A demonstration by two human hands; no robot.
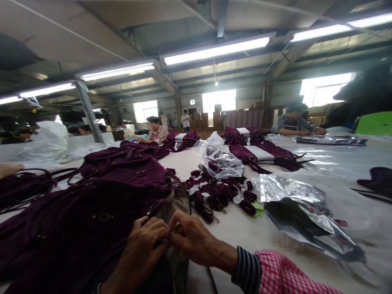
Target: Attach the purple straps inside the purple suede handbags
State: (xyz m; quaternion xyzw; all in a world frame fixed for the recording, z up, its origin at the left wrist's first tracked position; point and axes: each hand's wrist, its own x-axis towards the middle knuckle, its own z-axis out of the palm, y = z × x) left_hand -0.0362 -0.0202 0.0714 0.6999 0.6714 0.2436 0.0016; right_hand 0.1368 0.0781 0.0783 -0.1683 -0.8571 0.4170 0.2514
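Note:
A large dark purple bag point(104, 204) with a small metal buckle lies in front of me, its greyish lining point(176, 204) showing along the right edge. My left hand point(143, 247) is closed at that edge, fingers pinching the bag. Close beside it, fingertips almost meeting the left ones, my right hand point(194, 241) is closed in a pinch too. Anything small between the fingertips is hidden. Just beyond my hands is a heap of rolled purple straps point(220, 190) with metal clips and white ties.
More purple bags point(128, 169) are stacked behind the first. Clear plastic bags point(222, 159) and shiny plastic packaging point(309, 220) lie on the white table point(232, 234). Wrapped purple bags point(266, 155) lie farther back. Co-workers sit across the table, and a hand point(10, 169) shows at the left edge.

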